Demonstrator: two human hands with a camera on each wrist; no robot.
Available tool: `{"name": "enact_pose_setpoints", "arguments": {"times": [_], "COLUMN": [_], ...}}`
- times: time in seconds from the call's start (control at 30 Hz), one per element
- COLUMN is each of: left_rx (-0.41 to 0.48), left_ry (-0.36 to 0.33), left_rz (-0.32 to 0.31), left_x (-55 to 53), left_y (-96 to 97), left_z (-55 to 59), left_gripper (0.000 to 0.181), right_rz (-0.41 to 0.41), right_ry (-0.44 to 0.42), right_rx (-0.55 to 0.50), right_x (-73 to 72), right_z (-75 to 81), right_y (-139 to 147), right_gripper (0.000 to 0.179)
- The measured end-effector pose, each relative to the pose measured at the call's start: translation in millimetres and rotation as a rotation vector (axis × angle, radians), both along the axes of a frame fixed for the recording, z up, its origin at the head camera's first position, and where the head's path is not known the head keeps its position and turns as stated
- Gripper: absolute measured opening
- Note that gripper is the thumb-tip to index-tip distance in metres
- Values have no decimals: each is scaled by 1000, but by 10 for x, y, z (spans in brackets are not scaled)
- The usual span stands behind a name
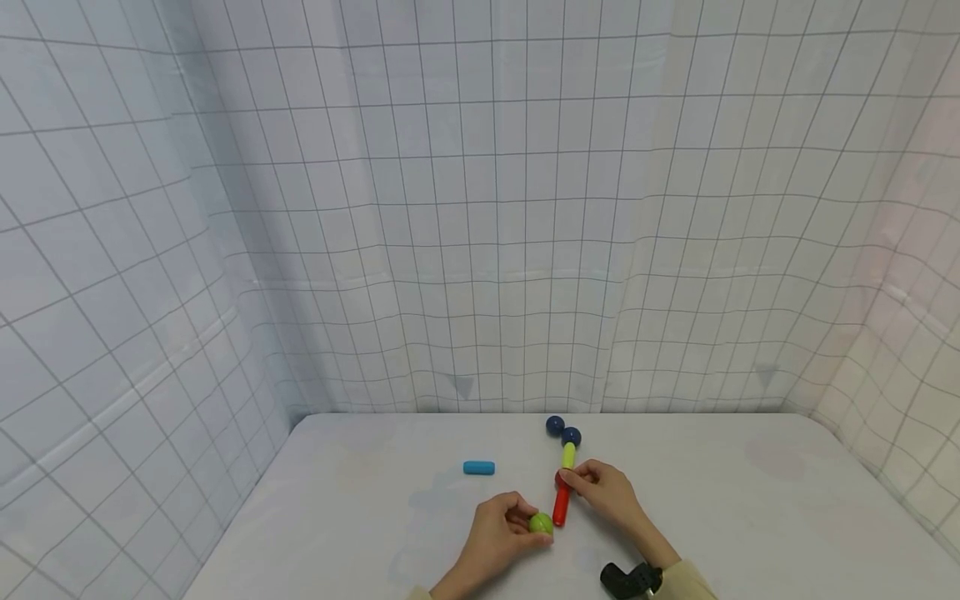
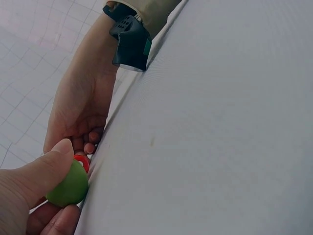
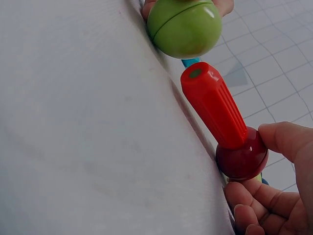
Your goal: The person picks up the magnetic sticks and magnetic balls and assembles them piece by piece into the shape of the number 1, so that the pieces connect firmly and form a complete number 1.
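Observation:
My left hand holds a green ball between thumb and fingers, just above or on the table. My right hand pinches a dark red ball with thumb and fingertips. From that ball a red ribbed stick points towards me, its free end beside the green ball. In the right wrist view a small gap separates the two. On the ball's far side a yellow-green stick runs to a dark blue ball. A second dark blue ball sits against or close beside it.
A light blue stick lies apart on the white table, left of the chain. White grid-patterned curtains hang behind the table and at both sides. A black device is strapped to the right wrist.

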State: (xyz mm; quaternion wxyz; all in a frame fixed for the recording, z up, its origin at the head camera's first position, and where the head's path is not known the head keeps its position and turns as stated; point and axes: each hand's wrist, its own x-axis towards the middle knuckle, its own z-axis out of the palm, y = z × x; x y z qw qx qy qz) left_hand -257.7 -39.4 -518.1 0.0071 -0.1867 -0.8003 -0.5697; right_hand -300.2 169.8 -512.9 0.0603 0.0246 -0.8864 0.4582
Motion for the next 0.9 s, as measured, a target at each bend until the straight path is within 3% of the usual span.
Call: {"name": "enact_pose_setpoints", "arguments": {"times": [0.9], "left_rx": [-8], "left_ry": [16], "left_rz": [-6], "left_x": [46], "left_y": [54], "left_z": [11], "left_gripper": [33], "right_rz": [15], "right_ry": [-4], "right_rx": [-14], "right_x": [19], "right_z": [38], "right_y": [-5], "right_gripper": [29]}}
